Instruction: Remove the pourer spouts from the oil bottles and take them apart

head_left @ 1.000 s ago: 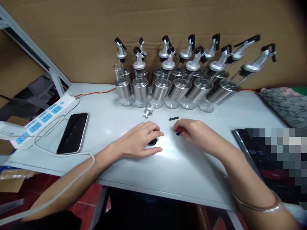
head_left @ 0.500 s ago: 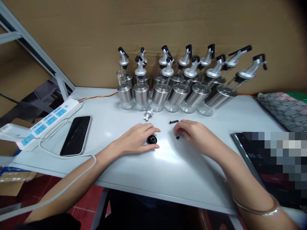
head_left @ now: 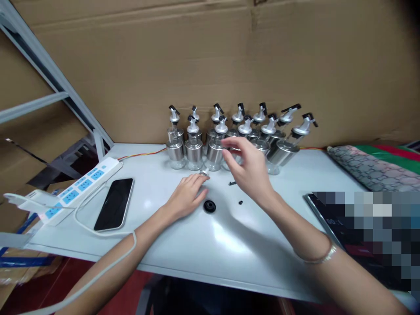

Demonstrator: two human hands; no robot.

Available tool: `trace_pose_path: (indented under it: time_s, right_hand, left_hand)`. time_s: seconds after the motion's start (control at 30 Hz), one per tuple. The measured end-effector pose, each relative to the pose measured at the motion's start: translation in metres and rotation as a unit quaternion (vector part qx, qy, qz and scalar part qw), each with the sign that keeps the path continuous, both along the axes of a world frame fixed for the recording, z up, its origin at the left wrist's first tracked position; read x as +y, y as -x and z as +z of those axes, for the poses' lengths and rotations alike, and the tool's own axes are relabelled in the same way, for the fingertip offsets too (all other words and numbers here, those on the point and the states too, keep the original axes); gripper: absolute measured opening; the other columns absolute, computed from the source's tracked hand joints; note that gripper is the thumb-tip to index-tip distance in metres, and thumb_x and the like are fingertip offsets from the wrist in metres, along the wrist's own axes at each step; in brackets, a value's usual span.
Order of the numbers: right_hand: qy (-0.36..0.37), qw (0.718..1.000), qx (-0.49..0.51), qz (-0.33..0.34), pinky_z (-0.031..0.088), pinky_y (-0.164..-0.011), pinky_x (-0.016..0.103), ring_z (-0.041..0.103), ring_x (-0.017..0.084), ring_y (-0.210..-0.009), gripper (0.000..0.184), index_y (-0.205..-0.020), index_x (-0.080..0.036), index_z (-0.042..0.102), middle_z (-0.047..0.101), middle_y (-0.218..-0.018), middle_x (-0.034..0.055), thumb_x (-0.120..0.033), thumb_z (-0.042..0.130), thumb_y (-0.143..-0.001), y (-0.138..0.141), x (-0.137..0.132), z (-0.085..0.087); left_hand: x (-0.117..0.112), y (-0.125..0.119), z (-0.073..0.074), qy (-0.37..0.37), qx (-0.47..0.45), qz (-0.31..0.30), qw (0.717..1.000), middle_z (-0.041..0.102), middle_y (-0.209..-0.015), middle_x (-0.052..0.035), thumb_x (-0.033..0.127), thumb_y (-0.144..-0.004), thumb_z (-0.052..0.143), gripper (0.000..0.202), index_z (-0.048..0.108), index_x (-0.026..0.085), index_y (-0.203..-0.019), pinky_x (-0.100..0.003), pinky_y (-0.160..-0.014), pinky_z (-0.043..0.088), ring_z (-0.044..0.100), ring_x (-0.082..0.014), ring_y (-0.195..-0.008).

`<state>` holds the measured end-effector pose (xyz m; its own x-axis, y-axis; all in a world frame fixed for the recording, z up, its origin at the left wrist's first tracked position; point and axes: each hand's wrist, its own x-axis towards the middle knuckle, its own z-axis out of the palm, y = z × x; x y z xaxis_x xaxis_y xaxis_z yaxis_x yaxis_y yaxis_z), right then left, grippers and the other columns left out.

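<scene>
Two hands out | left hand [head_left: 187, 194] flat on table [head_left: 229, 245], fingers loose, tips touching silver spout [head_left: 204, 173] just ahead, gripping nothing | black cap [head_left: 209, 206] beside its thumb, nearer left | right hand [head_left: 250, 168] hovers half-open before bottles [head_left: 193, 151], apparently holding nothing

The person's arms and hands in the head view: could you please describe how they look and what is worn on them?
Both forearms are bare, with no sleeves in view, and neither the left hand nor the right hand wears a glove. A thin silver bangle circles the right wrist. A pale grey cable crosses the left forearm near the wrist. No rings or watch can be made out.
</scene>
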<state>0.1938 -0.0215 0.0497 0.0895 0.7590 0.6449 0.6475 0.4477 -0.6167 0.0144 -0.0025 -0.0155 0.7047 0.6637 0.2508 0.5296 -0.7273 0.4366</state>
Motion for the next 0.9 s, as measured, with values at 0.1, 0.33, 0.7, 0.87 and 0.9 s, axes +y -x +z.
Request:
trace_pose_path:
  time_s: [0.1,0.33,0.7,0.87,0.9]
  right_hand:
    - [0.036,0.997,0.065,0.011,0.050,-0.088,0.036,0.061,0.022,-0.102,0.026,-0.110,-0.015,0.055,0.062,-0.113,0.0141,-0.022,0.050,-0.085,0.026,0.036,0.006]
    - [0.118,0.992,0.050,-0.007,0.045,-0.088,0.040,0.062,0.027,-0.097,0.031,-0.108,-0.011,0.055,0.066,-0.105,0.0163,-0.028,0.059,-0.083,0.058,0.096,0.003]
    - [0.036,0.962,0.229,0.143,0.050,-0.078,0.032,0.063,0.016,-0.084,0.026,-0.108,-0.024,0.048,0.063,-0.098,0.0038,-0.041,0.045,-0.090,0.043,0.015,0.031]
    - [0.080,0.923,0.340,0.164,0.051,-0.064,0.029,0.062,0.016,-0.073,0.024,-0.099,-0.023,0.051,0.060,-0.079,0.0008,-0.043,0.051,-0.084,0.049,-0.015,0.023]
    - [0.084,0.917,0.361,0.151,0.051,-0.061,0.028,0.061,0.016,-0.069,0.023,-0.094,-0.023,0.052,0.059,-0.075,0.0000,-0.043,0.053,-0.084,0.050,-0.017,0.021]
  left_hand:
    - [0.001,-0.001,-0.002,-0.003,-0.018,0.007,1.000,0.060,-0.114,-0.0103,0.024,-0.093,0.042,0.028,0.049,0.015,-0.117,-0.039,-0.093,0.042,0.054,-0.0227,-0.109]
    - [-0.002,-0.004,-0.001,-0.017,-0.092,0.046,0.995,0.058,-0.103,-0.0102,0.018,-0.088,0.043,0.025,0.051,0.015,-0.111,-0.041,-0.089,0.045,0.053,-0.0231,-0.099]
    - [-0.013,-0.008,0.008,0.059,-0.327,0.173,0.927,0.040,-0.134,-0.0144,0.034,-0.072,0.069,0.072,0.030,0.020,-0.130,-0.045,-0.105,0.036,0.040,-0.0277,-0.126]
    - [-0.033,-0.013,0.015,0.229,-0.270,0.116,0.928,0.061,-0.090,-0.0024,0.026,-0.061,0.074,0.056,0.045,0.018,-0.108,-0.029,-0.067,0.048,0.058,-0.0171,-0.075]
    - [-0.036,-0.013,0.014,0.237,-0.267,0.111,0.928,0.060,-0.088,-0.0014,0.025,-0.060,0.074,0.055,0.045,0.018,-0.106,-0.027,-0.064,0.047,0.057,-0.0158,-0.072]
